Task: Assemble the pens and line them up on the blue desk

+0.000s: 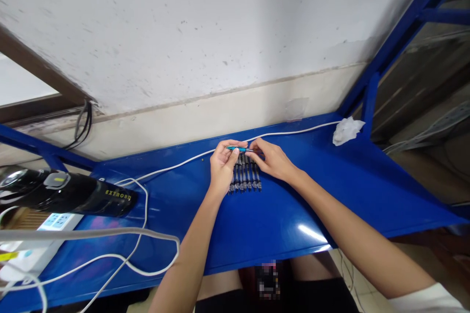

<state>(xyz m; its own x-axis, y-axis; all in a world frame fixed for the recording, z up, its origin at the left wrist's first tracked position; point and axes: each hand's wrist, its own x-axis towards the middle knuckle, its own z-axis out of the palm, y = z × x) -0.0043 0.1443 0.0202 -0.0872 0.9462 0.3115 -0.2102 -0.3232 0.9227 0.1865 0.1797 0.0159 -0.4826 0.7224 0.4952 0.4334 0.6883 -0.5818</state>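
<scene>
A teal pen (237, 148) lies crosswise between my two hands, just above the blue table. My left hand (223, 164) pinches its teal barrel between thumb and fingers. The fingers of my right hand (270, 156) close on the pen's dark right end; the exact tip is hidden by them. Below and between the hands, several black pens (245, 176) lie side by side in a row on the table, their far ends partly covered by my hands.
A black bottle (84, 193) and a white power strip (47, 244) are at the left. White cables (161, 171) run over the blue table (257, 225) and along its back. Crumpled white tissue (347, 130) lies at the back right, near the blue frame (369, 102). A wall stands behind.
</scene>
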